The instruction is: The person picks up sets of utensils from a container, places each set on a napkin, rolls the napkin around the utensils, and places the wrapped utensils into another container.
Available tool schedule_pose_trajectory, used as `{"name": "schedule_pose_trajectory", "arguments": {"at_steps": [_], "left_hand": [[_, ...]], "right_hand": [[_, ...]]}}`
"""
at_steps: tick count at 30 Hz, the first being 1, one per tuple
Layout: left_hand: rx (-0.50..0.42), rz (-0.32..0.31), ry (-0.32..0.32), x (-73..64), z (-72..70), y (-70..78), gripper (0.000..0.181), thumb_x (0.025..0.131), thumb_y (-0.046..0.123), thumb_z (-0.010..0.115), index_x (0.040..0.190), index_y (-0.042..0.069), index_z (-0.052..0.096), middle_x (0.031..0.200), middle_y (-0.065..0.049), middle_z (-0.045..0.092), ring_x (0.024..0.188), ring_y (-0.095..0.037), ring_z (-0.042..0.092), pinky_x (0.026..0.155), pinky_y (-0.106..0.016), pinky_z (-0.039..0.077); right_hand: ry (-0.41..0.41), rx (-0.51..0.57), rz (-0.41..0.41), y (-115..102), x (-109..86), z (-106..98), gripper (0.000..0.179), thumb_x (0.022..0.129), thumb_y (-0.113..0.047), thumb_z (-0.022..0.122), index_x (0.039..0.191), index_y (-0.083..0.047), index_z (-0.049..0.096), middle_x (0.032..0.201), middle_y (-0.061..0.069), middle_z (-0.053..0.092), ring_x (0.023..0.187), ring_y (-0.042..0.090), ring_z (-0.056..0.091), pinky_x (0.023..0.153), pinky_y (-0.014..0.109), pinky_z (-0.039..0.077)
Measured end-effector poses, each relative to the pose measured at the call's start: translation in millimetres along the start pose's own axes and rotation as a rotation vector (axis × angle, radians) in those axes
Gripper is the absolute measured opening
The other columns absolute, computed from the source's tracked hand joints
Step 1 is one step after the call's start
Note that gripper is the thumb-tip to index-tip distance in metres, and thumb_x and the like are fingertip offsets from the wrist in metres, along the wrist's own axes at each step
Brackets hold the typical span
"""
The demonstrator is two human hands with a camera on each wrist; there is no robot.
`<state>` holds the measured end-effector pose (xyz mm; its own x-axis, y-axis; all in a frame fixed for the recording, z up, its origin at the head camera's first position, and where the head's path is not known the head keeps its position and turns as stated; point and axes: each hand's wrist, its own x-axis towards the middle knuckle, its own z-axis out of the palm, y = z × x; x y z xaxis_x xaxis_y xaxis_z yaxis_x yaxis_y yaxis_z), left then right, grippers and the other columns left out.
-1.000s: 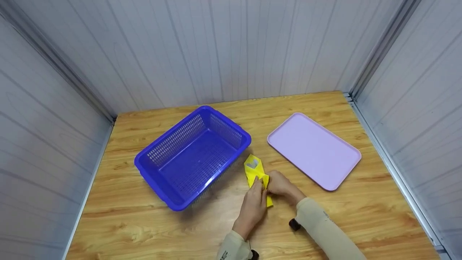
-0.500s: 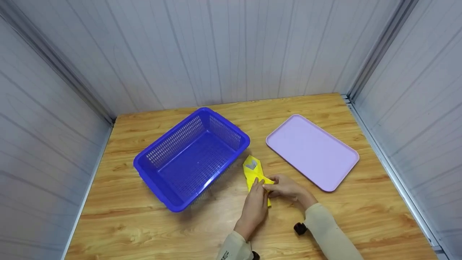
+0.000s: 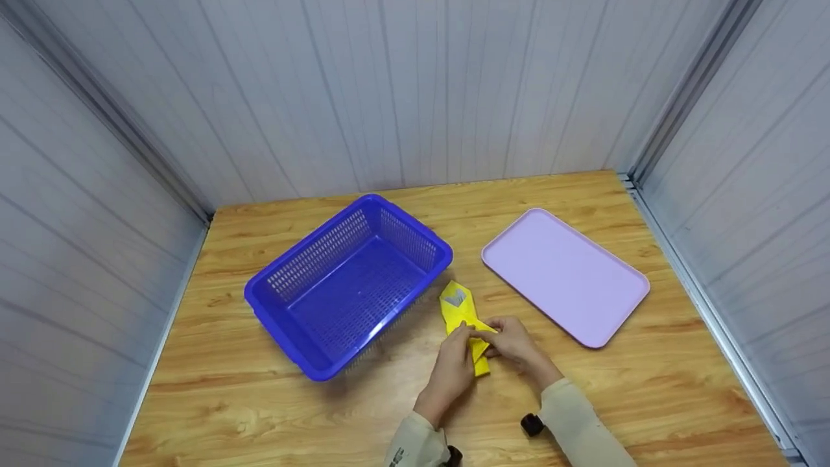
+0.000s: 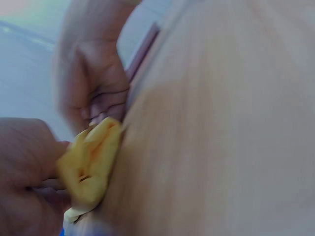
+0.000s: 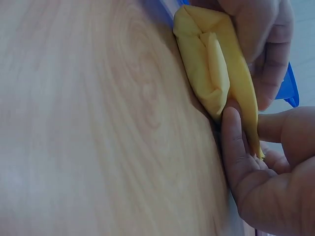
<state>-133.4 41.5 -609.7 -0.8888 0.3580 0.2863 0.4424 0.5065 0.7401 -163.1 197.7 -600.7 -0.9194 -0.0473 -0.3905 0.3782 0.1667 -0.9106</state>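
A folded strip of thin yellow material (image 3: pixel 456 315) with a grey patch near its far end lies on the table between both hands. My left hand (image 3: pixel 450 371) grips the middle of the strip from the left. On the other side, my right hand (image 3: pixel 517 342) pinches a flap that sticks out to the right. The right wrist view shows the flap's edge between the thumb and fingers of my right hand (image 5: pixel 275 172), with the rolled layers of the yellow material (image 5: pixel 206 59) above. In the left wrist view the yellow material (image 4: pixel 91 164) is blurred.
A blue perforated basket (image 3: pixel 311 374) stands left of the hands, its near right side close to the strip. To the right lies a flat lilac tray (image 3: pixel 564 275). Pale panel walls (image 3: pixel 415 97) enclose the wooden table (image 3: pixel 259 415) at the back and both sides.
My right hand has come out from behind the strip and drawn a flap out to the right. My left hand stays on the strip, shifting only slightly.
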Motion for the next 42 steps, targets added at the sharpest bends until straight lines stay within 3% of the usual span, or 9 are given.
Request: {"name": "schedule_pose_trajectory", "arguments": {"at_steps": [4,7,11,15,19,24,28,32,42], "left_hand": [[-0.112,-0.03,-0.068,5.7,-13.8,-7.2,0.039,0.082,-0.021,0.057,0.116,-0.002,0.064,0.122,-0.016,0.062,0.126,-0.031,0.051,0.106,-0.038,0.037],[-0.088,-0.047,-0.131,7.9,-20.4,-8.7,0.038,0.084,-0.018,0.059,0.119,-0.005,0.063,0.126,-0.016,0.06,0.127,-0.029,0.05,0.106,-0.037,0.037],[0.154,-0.025,-0.211,3.3,-15.8,-3.7,0.038,0.092,0.0,0.063,0.129,-0.003,0.058,0.136,-0.012,0.053,0.133,-0.027,0.043,0.108,-0.036,0.035],[0.407,0.014,-0.274,-1.8,-7.1,2.6,0.054,0.096,0.025,0.063,0.141,0.001,0.048,0.148,-0.011,0.043,0.14,-0.026,0.032,0.111,-0.036,0.03],[0.536,0.008,-0.291,-6.5,-2.4,3.3,0.062,0.096,0.038,0.058,0.147,0.005,0.041,0.153,-0.008,0.035,0.143,-0.026,0.026,0.112,-0.044,0.027],[0.535,-0.022,-0.309,-9.9,-0.1,2.0,0.064,0.098,0.04,0.053,0.15,0.008,0.036,0.157,-0.01,0.026,0.145,-0.026,0.019,0.113,-0.049,0.023],[0.518,-0.045,-0.283,-10.1,0.7,1.4,0.065,0.097,0.04,0.055,0.151,0.009,0.034,0.158,-0.017,0.021,0.145,-0.03,0.016,0.113,-0.046,0.023],[0.544,-0.081,-0.283,-9.9,-0.2,1.9,0.067,0.097,0.044,0.053,0.153,0.013,0.031,0.159,-0.017,0.018,0.146,-0.032,0.014,0.113,-0.044,0.023],[0.571,-0.093,-0.282,-10.2,-0.6,3.3,0.067,0.097,0.048,0.052,0.152,0.015,0.034,0.158,-0.015,0.021,0.145,-0.03,0.017,0.112,-0.046,0.026]], "right_hand": [[0.013,-0.028,0.016,-3,-0.4,1,0.014,0.094,-0.001,0.06,0.104,0.005,0.069,0.092,0.012,0.066,0.064,0.017,0.065,0.057,0.03,0.056],[0.003,-0.046,0.028,-5,0.1,0,0.015,0.094,0.001,0.058,0.105,0.007,0.067,0.093,0.013,0.066,0.064,0.018,0.066,0.058,0.03,0.056],[0.014,-0.075,0.036,-6,-0.6,1,0.012,0.093,0.0,0.059,0.099,0.006,0.068,0.089,0.013,0.066,0.062,0.016,0.064,0.055,0.028,0.055],[0.054,-0.12,0.018,-7,-0.8,2,0.012,0.093,-0.001,0.06,0.098,0.005,0.068,0.085,0.011,0.065,0.061,0.015,0.063,0.053,0.026,0.054],[0.079,-0.165,-0.007,-6,0.3,5,0.012,0.093,-0.002,0.061,0.098,0.005,0.069,0.083,0.01,0.065,0.06,0.013,0.062,0.051,0.025,0.053],[0.129,-0.27,-0.045,-5,-1.6,7,0.013,0.092,-0.004,0.063,0.098,0.005,0.07,0.08,0.007,0.065,0.053,0.012,0.06,0.048,0.025,0.052],[0.173,-0.351,-0.103,-4,-2.6,9,0.013,0.09,-0.005,0.065,0.096,0.005,0.07,0.076,0.005,0.065,0.049,0.011,0.057,0.045,0.024,0.05],[0.19,-0.371,-0.129,-3,-2.8,10,0.011,0.09,-0.005,0.065,0.095,0.004,0.07,0.071,0.004,0.063,0.047,0.01,0.056,0.044,0.022,0.048],[0.194,-0.409,-0.13,-4,-4.5,10,0.011,0.091,-0.008,0.066,0.093,0.001,0.072,0.069,0.002,0.063,0.047,0.009,0.056,0.045,0.021,0.047]]}}
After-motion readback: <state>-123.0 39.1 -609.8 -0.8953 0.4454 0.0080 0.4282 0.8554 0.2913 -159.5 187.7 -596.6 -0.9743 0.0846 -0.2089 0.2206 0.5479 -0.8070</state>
